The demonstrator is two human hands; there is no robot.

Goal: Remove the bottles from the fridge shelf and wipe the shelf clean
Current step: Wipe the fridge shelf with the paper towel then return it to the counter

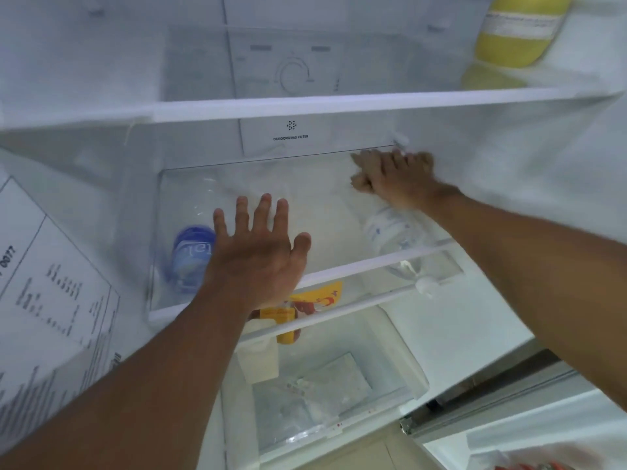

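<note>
A glass fridge shelf point(325, 212) with a white front rail holds two bottles lying on their sides. A bottle with a blue label point(190, 259) lies at the left. A clear bottle point(390, 232) lies at the right, its cap pointing toward the front rail. My left hand point(261, 252) hovers flat over the middle of the shelf with fingers spread, beside the blue-label bottle and holding nothing. My right hand point(393, 178) reaches to the back right corner and curls over the far end of the clear bottle, thumb on its left side. That hand is blurred.
Another shelf edge point(339, 105) runs just above the hands. A yellow bottle point(519, 32) lies at the upper right. A yellow packet point(305, 307) sits under the glass shelf, above a clear drawer point(325, 395). A printed sticker point(51, 293) covers the left wall.
</note>
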